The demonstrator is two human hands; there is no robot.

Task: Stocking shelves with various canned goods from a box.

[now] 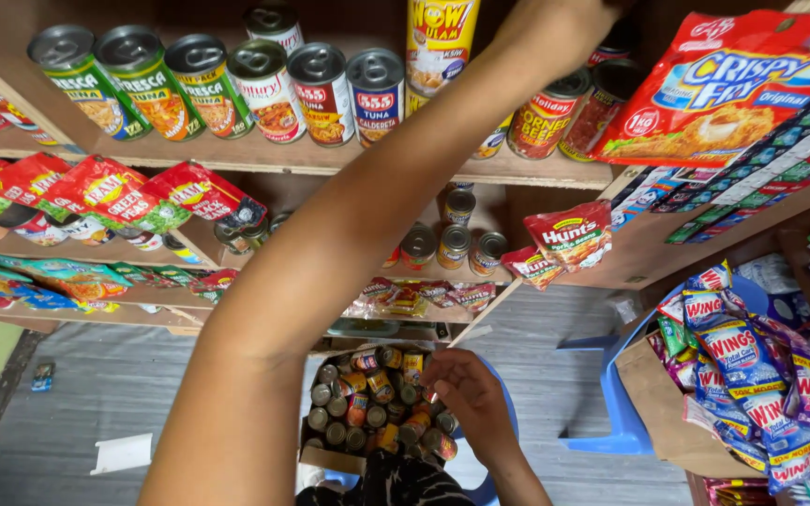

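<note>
Stocking the wooden shelf (264,155) with tins looks like the step in hand. The left hand (555,33) is stretched up to the top shelf among the standing cans (546,117), but it runs past the frame's upper edge, so whether its fingers are closed on a tin cannot be told. The right hand (466,394) is low, over a cardboard box of small cans (372,403) sitting below the shelves, its fingers curled and pinching at a can (435,386) near the box's right edge, probably gripping it, though the view is too small to be sure. Judging from this, the next move calls for lifting that tin clear of its neighbours and finding an open gap in the row above.
</note>
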